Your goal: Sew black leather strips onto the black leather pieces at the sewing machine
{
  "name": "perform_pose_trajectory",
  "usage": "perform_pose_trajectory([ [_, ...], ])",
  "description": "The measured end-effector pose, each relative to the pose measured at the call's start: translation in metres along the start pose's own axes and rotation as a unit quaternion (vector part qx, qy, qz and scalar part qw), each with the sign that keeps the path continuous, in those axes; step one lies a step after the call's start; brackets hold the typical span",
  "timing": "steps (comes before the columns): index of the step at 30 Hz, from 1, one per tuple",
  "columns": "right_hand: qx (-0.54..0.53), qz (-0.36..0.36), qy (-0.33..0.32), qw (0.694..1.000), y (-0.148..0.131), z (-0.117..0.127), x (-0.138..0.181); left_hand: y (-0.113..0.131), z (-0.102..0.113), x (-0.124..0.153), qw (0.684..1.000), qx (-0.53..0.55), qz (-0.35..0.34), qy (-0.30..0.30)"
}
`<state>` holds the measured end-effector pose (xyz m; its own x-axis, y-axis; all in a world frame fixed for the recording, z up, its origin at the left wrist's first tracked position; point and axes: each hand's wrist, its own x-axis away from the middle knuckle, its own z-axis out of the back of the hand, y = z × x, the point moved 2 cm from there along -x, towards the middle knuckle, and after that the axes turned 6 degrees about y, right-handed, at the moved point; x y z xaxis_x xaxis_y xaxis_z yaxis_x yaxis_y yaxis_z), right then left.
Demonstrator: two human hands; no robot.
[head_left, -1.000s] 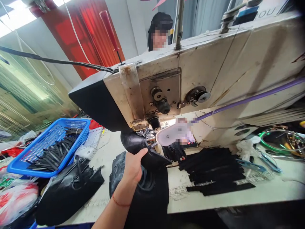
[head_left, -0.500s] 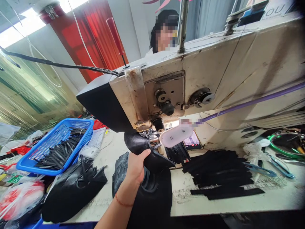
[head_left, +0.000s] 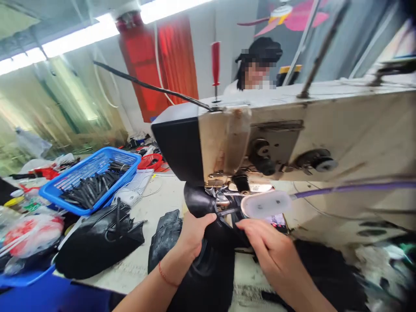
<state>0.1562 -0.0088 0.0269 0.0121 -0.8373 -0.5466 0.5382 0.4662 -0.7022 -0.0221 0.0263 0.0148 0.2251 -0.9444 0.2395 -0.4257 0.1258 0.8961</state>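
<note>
A curved black leather piece (head_left: 199,200) lies beneath the needle area of a large sewing machine (head_left: 360,134). My left hand (head_left: 194,232) grips its near side, thumb on top and the other fingers hidden below. At the piece's right edge, my right hand (head_left: 274,249) has its fingers curled and pinched on the leather; the exact grip is partly hidden. More black leather (head_left: 208,277) hangs from there over the table's front edge. A pale oval lamp (head_left: 268,204) on a purple neck (head_left: 341,187) glows just above my right fingers.
Left on the table (head_left: 162,195) are a folded black leather piece (head_left: 94,247) and a blue basket (head_left: 58,197) of black strips. Black strips (head_left: 325,264) lie right of my right hand. A phone (head_left: 280,222) stands behind the lamp. A person (head_left: 256,71) is beyond the machine.
My right hand has come into view and reached the leather's right edge. My left hand keeps its hold. The view has shifted, so the machine appears further right and lower.
</note>
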Motion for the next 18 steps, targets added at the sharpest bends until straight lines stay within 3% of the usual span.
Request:
perform_pose_trajectory([
  [3, -0.054, -0.094, -0.143, 0.984, 0.013, -0.018, -0.022, 0.001, -0.005, 0.004, 1.000, 0.010, -0.025, -0.002],
  [5, -0.095, -0.174, -0.187, 0.962, 0.021, -0.026, -0.028, 0.000, -0.009, 0.007, 1.000, 0.008, -0.029, 0.007],
  [8, -0.128, -0.246, -0.168, 0.946, 0.029, -0.025, -0.028, -0.005, -0.013, 0.010, 0.999, 0.001, -0.028, 0.036],
  [12, -0.137, -0.273, -0.153, 0.940, 0.038, -0.017, -0.024, -0.013, -0.018, 0.015, 0.998, 0.007, -0.015, 0.063],
  [18, -0.149, -0.285, -0.242, 0.915, 0.048, -0.015, -0.029, -0.015, -0.019, 0.014, 0.997, -0.001, 0.003, 0.071],
])
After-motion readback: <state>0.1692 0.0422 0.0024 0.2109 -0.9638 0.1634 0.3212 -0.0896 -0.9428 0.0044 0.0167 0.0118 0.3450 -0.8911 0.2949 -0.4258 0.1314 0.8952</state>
